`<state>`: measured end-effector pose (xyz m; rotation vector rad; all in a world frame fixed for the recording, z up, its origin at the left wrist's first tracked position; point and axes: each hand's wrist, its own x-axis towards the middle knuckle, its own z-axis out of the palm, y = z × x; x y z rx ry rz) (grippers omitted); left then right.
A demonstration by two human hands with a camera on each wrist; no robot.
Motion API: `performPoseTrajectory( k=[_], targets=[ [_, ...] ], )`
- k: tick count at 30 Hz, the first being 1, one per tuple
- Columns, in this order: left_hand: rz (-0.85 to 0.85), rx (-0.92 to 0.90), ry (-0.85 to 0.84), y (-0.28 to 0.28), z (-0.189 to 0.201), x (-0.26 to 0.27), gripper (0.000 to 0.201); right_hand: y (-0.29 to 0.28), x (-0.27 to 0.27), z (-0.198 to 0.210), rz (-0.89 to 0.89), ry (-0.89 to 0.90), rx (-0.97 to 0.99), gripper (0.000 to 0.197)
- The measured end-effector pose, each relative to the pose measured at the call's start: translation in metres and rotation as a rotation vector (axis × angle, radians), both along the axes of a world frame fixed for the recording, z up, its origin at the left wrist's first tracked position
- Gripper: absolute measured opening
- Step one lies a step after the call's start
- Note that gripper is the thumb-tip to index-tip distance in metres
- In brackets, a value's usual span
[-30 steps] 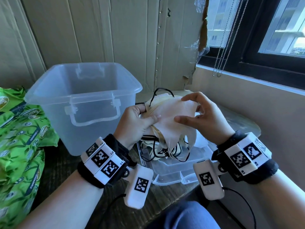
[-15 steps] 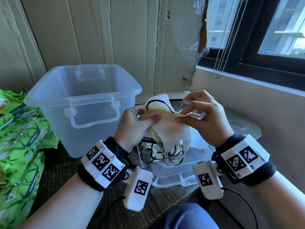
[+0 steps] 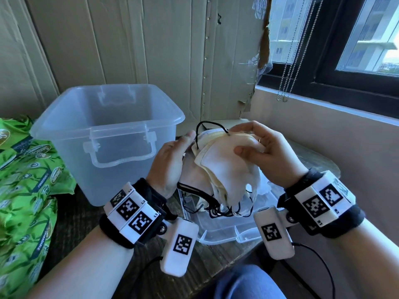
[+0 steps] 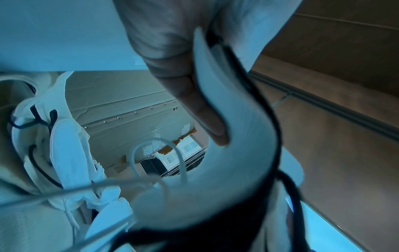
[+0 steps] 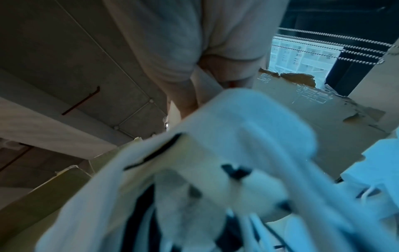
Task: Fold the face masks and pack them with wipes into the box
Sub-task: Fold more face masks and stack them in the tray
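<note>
Green printed wipe packs (image 3: pixel 23 190) are stacked at the left edge of the desk (image 3: pixel 71 216); an oval logo is repeated across the wrapping, but the lettering is too blurred to be read. The packs cannot be counted reliably.

Clear plastic box (image 3: pixel 108 134): 1, upright on the desk beside the wipe packs, lid off, with a clear swing handle on the near wall. Nothing is seen inside it.

Clear plastic lid (image 3: pixel 224 227): 1, laid flat on the desk below the hands, with loose black ear loops hanging just above it or resting on it; which cannot be told.

Face masks (image 3: pixel 224 165): a bunch of off-white masks with black and white ear loops is held in the air between the box and the window wall, above the lid. The number in the bunch cannot be told.

Left hand (image 3: pixel 172 167): curled around the left side of the bunch, thumb pressed on a mask edge, as seen in the left wrist view (image 4: pixel 194 102).

Right hand (image 3: pixel 263 156): closed on the top right of the bunch, thumb on the front face and fingers arched over the upper edge.

Wrist bands: 2, each carrying square black-and-white markers; small labels "L1", "L2" and "R1" are legible.
</note>
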<state>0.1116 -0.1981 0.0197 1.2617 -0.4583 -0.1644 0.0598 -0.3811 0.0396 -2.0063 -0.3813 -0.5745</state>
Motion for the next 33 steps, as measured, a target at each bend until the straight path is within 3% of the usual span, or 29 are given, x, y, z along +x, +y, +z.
performPoseTrajectory(
  k=[6,12,15,19,21,26,33],
  targets=[
    [-0.066,0.030,-0.030,0.001,0.002,-0.002,0.039,0.002,-0.006,0.003,0.050,0.063,0.086,0.034],
    [0.004,0.105,-0.026,-0.002,0.002,0.001,0.017,0.004,-0.009,0.002,-0.074,-0.053,0.223,0.023],
    [0.021,0.089,-0.010,-0.002,-0.001,0.002,0.018,0.002,-0.009,-0.001,-0.141,-0.107,0.287,0.031],
    [0.064,0.094,-0.029,-0.003,-0.003,0.003,0.014,0.003,-0.010,0.000,-0.141,-0.097,0.329,0.018],
    [0.079,0.088,-0.060,-0.003,-0.004,0.003,0.007,0.003,-0.009,0.001,-0.122,-0.074,0.367,0.027],
    [0.090,0.080,-0.151,-0.003,-0.005,0.004,0.024,-0.004,-0.003,-0.004,-0.105,-0.059,0.432,0.031],
    [0.083,0.159,-0.204,-0.003,-0.007,0.005,0.033,-0.003,-0.005,-0.002,-0.106,-0.055,0.337,0.030]
  ],
)
